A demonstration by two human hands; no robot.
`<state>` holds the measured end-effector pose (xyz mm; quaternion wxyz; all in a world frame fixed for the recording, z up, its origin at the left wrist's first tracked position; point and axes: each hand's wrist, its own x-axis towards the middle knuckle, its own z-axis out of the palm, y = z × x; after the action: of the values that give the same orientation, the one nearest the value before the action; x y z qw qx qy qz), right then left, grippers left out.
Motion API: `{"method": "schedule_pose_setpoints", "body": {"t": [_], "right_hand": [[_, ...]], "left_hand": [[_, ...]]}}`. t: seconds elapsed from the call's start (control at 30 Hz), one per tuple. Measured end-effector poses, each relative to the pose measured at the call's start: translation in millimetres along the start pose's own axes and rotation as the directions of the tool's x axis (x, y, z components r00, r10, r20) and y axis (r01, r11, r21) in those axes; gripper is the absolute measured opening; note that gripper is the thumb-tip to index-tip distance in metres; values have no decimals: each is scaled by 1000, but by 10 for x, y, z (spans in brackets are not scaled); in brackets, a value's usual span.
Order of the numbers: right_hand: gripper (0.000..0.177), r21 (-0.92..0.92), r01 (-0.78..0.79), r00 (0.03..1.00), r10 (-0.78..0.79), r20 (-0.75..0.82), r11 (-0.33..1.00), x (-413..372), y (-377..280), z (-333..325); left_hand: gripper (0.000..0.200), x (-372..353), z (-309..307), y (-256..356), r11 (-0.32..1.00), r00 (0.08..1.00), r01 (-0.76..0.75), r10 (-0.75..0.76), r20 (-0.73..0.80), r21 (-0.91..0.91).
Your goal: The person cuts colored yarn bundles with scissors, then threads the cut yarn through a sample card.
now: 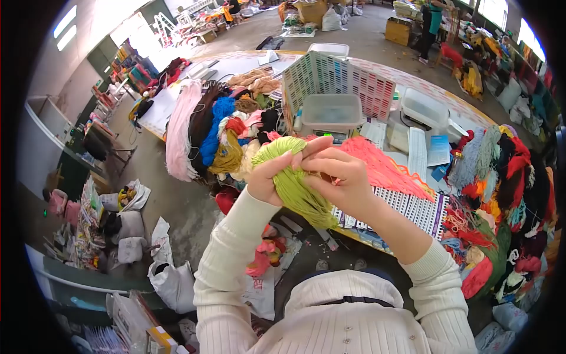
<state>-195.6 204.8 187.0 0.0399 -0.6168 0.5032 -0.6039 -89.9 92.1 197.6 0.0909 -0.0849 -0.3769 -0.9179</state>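
A thick hank of yellow-green yarn [303, 193] hangs between my hands in front of my chest, its loose end pointing down to the right. My left hand [268, 180] is wrapped round the upper part of the hank. The fingers of my right hand [339, 177] are pressed together against the strands, near the left fingertips. Just behind, coral-pink yarn [383, 168] lies over white printed sheets [413, 206] on the table. A clear plastic tub [331, 111] rests on a scale [330, 135] inside a standing perforated plastic screen [371, 88].
Piles of coloured yarn lie on the table at the left [218, 130] and right [501, 177]. A second clear tub [424, 108] stands at the back right. White sacks [173, 283] are on the floor at lower left. A person [432, 29] stands far back.
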Motion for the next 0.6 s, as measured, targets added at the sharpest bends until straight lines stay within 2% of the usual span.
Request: {"method": "schedule_pose_setpoints", "body": {"t": [0.03,0.13,0.17,0.23,0.27,0.3,0.4,0.43,0.47,0.53,0.57,0.6], "right_hand": [[19,12,77,997,-77,-16,997,-3,39,61],[13,176,-22,990,45,-132,984,-125,54,21],[9,373,-94,974,163,-159,923,-143,29,0],[7,326,-109,975,164,-147,939,-174,-13,62],[6,300,-116,975,166,-147,947,-183,-28,90],[7,249,-95,983,131,-132,964,-194,-14,121],[11,82,-31,995,38,-90,996,-251,69,206],[6,220,-55,984,90,-153,974,-252,50,181],[4,441,-119,956,222,-191,889,-278,74,133],[7,808,-166,862,481,-159,565,-363,160,-28],[12,896,-100,850,505,-149,433,-356,121,-147],[10,939,-57,782,600,-168,338,-441,149,-250]], "left_hand": [[48,-47,27,-7,1000,999,5,-5,-41,12],[47,-161,5,-19,999,989,-33,37,-144,28],[39,-188,-42,-28,998,986,-51,56,-154,34],[21,-214,-100,-62,996,982,-73,80,-170,51],[20,-202,-88,-86,996,981,-73,83,-174,60],[42,-178,54,-71,1000,994,-3,1,-108,-18],[41,-179,25,-169,996,988,31,-42,-148,-79],[41,-166,39,-175,1000,992,-4,1,-126,-23],[40,-170,16,-176,1000,986,-14,13,-164,-8],[37,-216,-60,-147,999,968,-41,46,-247,23],[31,-237,-75,-122,997,960,-59,71,-269,52],[30,-278,-114,-87,997,954,-49,65,-293,62]]}}
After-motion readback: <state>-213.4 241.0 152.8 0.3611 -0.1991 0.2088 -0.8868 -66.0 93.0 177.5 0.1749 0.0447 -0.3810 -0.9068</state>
